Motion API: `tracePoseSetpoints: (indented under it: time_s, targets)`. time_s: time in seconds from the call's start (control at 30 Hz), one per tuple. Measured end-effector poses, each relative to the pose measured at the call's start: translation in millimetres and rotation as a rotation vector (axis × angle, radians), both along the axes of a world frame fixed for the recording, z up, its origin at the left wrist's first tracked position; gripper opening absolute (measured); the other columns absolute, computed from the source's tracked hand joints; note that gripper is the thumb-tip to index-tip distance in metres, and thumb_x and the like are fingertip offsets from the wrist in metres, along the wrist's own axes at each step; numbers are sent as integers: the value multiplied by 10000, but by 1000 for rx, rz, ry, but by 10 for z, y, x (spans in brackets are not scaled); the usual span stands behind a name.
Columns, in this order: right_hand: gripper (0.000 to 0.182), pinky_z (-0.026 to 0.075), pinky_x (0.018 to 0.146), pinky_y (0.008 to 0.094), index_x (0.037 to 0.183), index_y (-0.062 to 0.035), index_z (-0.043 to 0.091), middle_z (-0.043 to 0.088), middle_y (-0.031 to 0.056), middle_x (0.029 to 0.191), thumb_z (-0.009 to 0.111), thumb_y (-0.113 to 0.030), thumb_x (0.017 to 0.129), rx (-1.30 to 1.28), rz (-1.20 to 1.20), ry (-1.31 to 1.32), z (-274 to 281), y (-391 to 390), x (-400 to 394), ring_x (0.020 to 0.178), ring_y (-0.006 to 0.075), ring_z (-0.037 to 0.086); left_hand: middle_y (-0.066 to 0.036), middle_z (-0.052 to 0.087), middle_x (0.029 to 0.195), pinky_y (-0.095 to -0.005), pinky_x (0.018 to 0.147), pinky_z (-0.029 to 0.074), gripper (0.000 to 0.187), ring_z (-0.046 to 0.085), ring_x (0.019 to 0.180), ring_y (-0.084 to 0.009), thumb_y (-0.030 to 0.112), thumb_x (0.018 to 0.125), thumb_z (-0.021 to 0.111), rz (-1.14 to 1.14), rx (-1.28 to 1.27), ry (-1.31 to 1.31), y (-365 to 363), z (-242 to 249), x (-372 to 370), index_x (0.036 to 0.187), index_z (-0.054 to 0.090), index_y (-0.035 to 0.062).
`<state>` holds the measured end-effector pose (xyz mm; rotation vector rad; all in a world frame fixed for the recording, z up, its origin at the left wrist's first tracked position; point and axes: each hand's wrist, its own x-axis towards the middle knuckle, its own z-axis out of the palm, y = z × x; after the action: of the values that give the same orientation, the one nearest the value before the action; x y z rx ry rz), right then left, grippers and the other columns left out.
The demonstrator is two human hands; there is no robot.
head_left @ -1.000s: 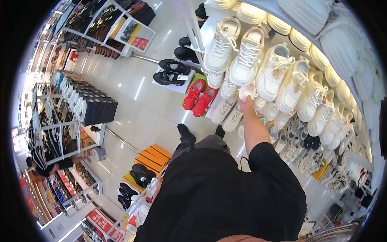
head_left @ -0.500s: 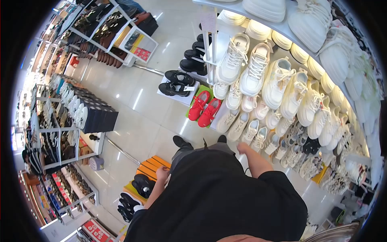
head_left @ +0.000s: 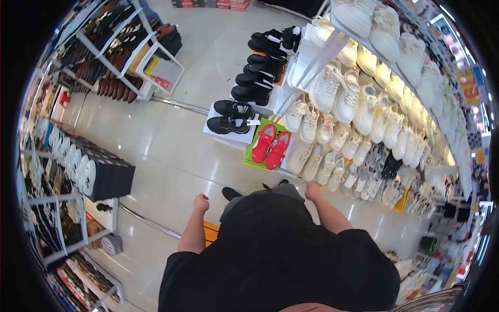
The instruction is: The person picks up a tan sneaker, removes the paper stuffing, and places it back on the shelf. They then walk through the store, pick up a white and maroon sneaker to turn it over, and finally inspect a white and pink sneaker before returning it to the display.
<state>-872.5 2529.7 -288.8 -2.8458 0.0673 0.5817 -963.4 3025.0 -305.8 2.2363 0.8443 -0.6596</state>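
I stand in a shoe shop, looking down my black shirt. My left hand [head_left: 200,203] hangs by my side in a loose fist and holds nothing. My right hand [head_left: 312,192] is down by my hip, fingers curled, also with nothing in it. Its nearest things are the lowest white sneakers [head_left: 320,165] on the tiered wall display [head_left: 384,125] to my right. A pair of red sneakers [head_left: 271,150] sits on a green mat just ahead of my feet.
Black shoes [head_left: 232,115] rest on a white board and on steps further ahead. A rack of brown shoes [head_left: 122,57] stands at the far left, and a black-and-white shoe stand [head_left: 78,171] lines the left. Glossy tiled floor [head_left: 171,145] runs between them.
My right hand came off a white sneaker on the wall display and dropped to my side. My left hand swung into view. The view shifted back from the shelves.
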Motion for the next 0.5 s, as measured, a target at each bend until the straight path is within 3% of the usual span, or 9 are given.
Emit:
tracePoseSetpoints:
  time_s: [0.03, 0.1, 0.17, 0.23, 0.33, 0.4, 0.43, 0.5]
  targets:
    - [112, 414, 629, 419, 705, -12, 538, 555, 206, 734, 470, -58, 630, 96, -7, -18, 365, 419, 177, 731, 350, 539, -170, 575, 832, -333, 738, 426, 219, 537, 841, -309, -37, 613, 467, -10, -9, -16, 152, 3, 50, 791, 566, 45]
    - [111, 408, 609, 422, 693, -13, 533, 550, 202, 721, 480, -101, 650, 169, 93, -30, 260, 839, 385, 708, 346, 535, -163, 577, 823, -330, 714, 432, 224, 545, 821, -290, -31, 613, 475, -2, -7, -45, 413, 1, 70, 807, 563, 39]
    - [194, 408, 594, 416, 705, -5, 530, 549, 189, 704, 511, -198, 697, 227, 254, 39, 574, 1300, 511, 675, 339, 532, -153, 578, 807, -323, 686, 437, 233, 552, 791, -267, -24, 608, 487, 91, -82, -42, 544, -52, 9, 821, 560, 33]
    - [283, 408, 581, 414, 677, -4, 531, 549, 184, 686, 529, -285, 707, 288, 248, 67, 590, 1591, 559, 652, 339, 528, -139, 578, 783, -312, 654, 441, 247, 558, 750, -239, -15, 598, 502, 260, -223, -30, 707, -165, -93, 835, 558, 28]
    - [349, 425, 603, 406, 679, -6, 556, 560, 187, 694, 522, -350, 721, 268, 223, 127, 631, 1671, 603, 671, 343, 539, -110, 575, 730, -297, 603, 444, 263, 553, 677, -210, -7, 567, 539, 242, -216, -65, 805, -398, -538, 829, 556, 17]
    - [384, 426, 591, 407, 630, -6, 559, 556, 185, 656, 525, -379, 714, 213, 276, 96, 411, 1625, 527, 644, 342, 537, -112, 582, 696, -312, 598, 453, 226, 566, 666, -231, 2, 552, 565, 289, -272, -2, 851, -582, -937, 779, 565, 14]
    - [413, 418, 565, 412, 573, -5, 548, 547, 180, 609, 536, -396, 702, 179, 338, 38, 174, 1487, 467, 602, 341, 530, -135, 591, 701, -332, 618, 459, 182, 582, 682, -255, 32, 567, 579, 62, -96, 13, 825, -489, -1073, 747, 567, 6]
    - [371, 450, 572, 380, 602, -7, 577, 571, 160, 613, 534, -361, 703, -2, 325, 173, -177, 1264, 333, 575, 296, 558, -146, 597, 718, -347, 632, 461, 173, 588, 702, -268, 85, 608, 588, 89, -54, 91, 680, -190, -1264, 755, 570, -4]
